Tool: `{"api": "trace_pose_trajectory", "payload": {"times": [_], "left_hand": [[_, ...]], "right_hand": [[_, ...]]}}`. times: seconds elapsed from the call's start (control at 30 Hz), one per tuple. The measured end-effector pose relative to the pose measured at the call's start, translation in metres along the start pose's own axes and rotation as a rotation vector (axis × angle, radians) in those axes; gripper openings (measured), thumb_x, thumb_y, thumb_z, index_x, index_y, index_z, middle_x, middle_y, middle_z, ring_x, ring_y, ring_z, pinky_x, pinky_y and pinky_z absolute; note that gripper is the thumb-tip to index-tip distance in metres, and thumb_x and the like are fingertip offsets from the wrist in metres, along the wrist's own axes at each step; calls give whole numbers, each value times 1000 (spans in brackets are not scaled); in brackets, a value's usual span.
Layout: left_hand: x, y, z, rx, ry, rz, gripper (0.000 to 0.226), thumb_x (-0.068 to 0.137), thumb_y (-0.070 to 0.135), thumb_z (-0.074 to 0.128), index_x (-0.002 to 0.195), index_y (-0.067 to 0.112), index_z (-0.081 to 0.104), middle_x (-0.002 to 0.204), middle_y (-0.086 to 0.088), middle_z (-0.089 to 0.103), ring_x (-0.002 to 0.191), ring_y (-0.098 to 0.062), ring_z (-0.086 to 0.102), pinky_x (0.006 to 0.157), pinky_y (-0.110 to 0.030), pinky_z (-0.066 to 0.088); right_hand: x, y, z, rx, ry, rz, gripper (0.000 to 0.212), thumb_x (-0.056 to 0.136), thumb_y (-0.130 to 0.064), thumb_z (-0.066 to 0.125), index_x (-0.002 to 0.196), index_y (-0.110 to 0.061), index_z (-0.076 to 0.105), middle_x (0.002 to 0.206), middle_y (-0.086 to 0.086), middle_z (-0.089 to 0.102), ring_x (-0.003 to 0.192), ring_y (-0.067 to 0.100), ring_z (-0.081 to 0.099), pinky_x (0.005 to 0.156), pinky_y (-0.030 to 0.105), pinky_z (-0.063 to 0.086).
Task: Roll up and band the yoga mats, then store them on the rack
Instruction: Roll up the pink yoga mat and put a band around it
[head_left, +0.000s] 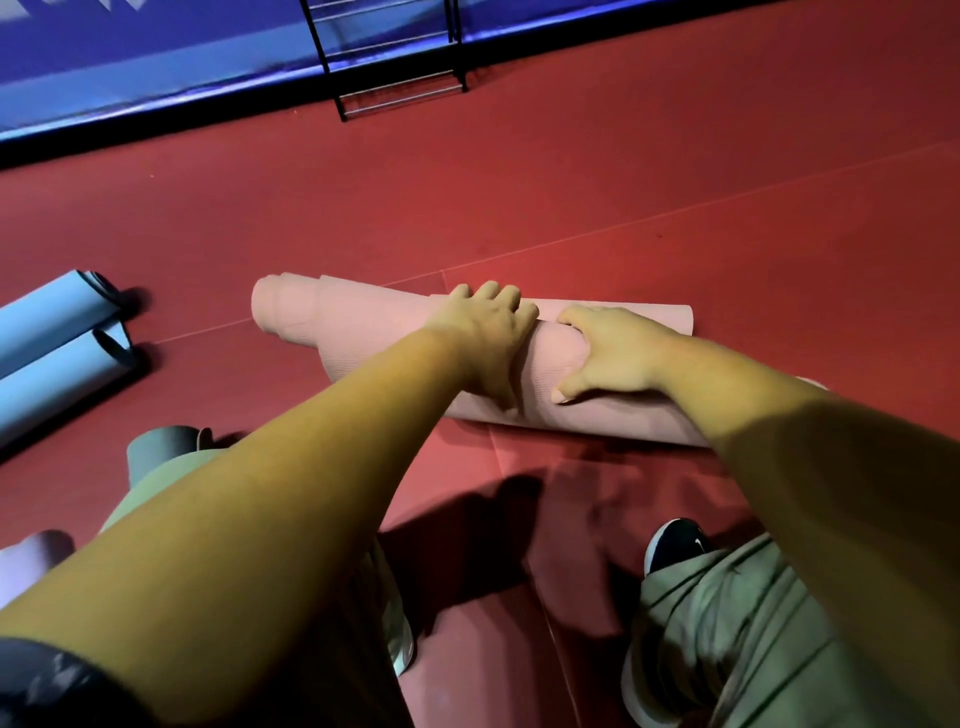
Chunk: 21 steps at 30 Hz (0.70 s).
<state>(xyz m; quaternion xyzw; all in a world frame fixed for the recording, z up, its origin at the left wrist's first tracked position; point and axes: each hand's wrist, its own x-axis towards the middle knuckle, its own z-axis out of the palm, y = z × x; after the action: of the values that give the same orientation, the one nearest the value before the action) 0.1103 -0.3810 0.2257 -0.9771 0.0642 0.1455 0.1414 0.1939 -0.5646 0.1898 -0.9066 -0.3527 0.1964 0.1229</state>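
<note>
A pink yoga mat (358, 327) lies rolled up on the red floor in front of me, its left end telescoped out unevenly. My left hand (488, 338) rests on top of the roll with fingers curved over its far side and thumb on the near side. My right hand (608, 353) presses on the roll just to the right, fingers spread, thumb low on the near face. A short flap of the mat (649, 314) still lies flat beyond the roll. The black wire rack (395, 67) stands at the far wall.
Two rolled blue mats (57, 332) lie at the left. A grey rolled mat (161, 452) and a lilac one (31, 561) sit near my left knee. Blue wall padding (156, 67) borders the red floor. My shoes and trouser legs fill the bottom.
</note>
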Motion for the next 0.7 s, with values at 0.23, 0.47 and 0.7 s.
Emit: {"api": "trace_pose_trajectory", "payload": {"times": [0.23, 0.47, 0.7], "left_hand": [[5, -6, 4, -138, -57, -60, 101, 33, 83, 77, 118, 33, 54, 116, 6, 58, 113, -26, 58, 98, -50, 55], [11, -15, 4, -331, -170, -115, 91, 25, 79, 79, 103, 36, 61, 96, 14, 67, 91, -22, 67, 85, -42, 61], [6, -9, 2, -213, -113, -49, 98, 50, 81, 82, 130, 30, 55, 128, -1, 62, 120, -30, 57, 104, -46, 52]], "right_hand": [[0, -3, 3, 37, -98, 16, 97, 65, -64, 90, 144, -28, 49, 139, -4, 60, 118, 22, 58, 100, 41, 50], [-3, -6, 11, -118, -73, 21, 129, 48, -74, 89, 153, -28, 31, 151, 2, 43, 137, 32, 47, 110, 47, 45], [3, -5, 9, -55, -18, -4, 113, 52, -64, 93, 144, -23, 43, 134, 1, 54, 121, 30, 58, 100, 48, 51]]}}
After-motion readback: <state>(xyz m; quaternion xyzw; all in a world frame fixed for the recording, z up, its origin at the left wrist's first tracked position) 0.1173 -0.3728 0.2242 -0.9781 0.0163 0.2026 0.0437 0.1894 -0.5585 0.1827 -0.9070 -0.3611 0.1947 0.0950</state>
